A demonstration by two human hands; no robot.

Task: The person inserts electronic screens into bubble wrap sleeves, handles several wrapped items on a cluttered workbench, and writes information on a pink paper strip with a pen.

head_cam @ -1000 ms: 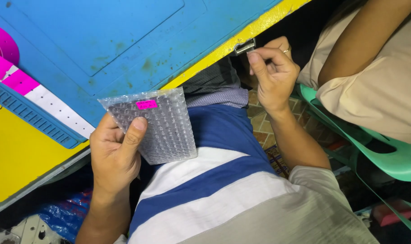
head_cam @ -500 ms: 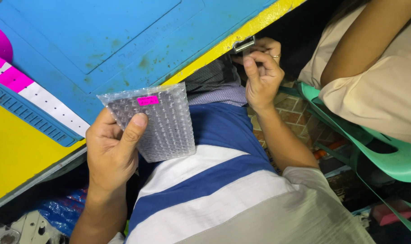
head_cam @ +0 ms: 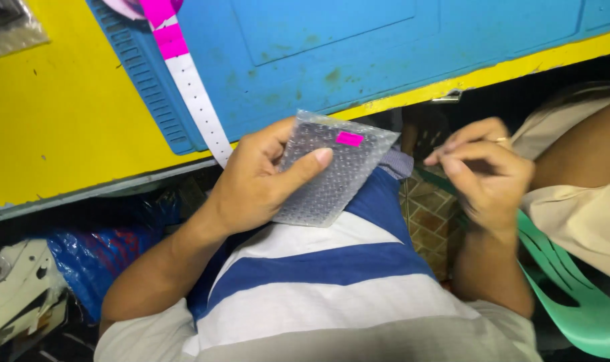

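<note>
Left hand [head_cam: 251, 184] clamped on a small bubble-wrap pouch [head_cam: 332, 171], thumb pressed flat across its face, fingers hidden behind it. Pouch held tilted above the lap, just below the front edge of the bench [head_cam: 64, 121], its lower corner over the blue-and-white striped shirt [head_cam: 318, 281]. Small pink sticker [head_cam: 350, 139] near the pouch's top edge, clear of the thumb.

Right hand [head_cam: 482, 167] raised off to the right, well apart from the pouch, fingertips pinched narrowly together; whether anything tiny sits between them, impossible to tell. Ring visible on one finger.

On the bench, a blue mat [head_cam: 358, 47] over the yellow top, with a white-and-pink perforated strip [head_cam: 194, 100] trailing down across the mat's ribbed edge to a point just beside the left hand. Small metal clip [head_cam: 447, 98] at the yellow bench edge above the right hand.

Beside the right arm, another person in beige clothing [head_cam: 580, 208] seated on a green plastic chair [head_cam: 580, 302]. Blue plastic bag [head_cam: 97, 261] under the bench on the left.
</note>
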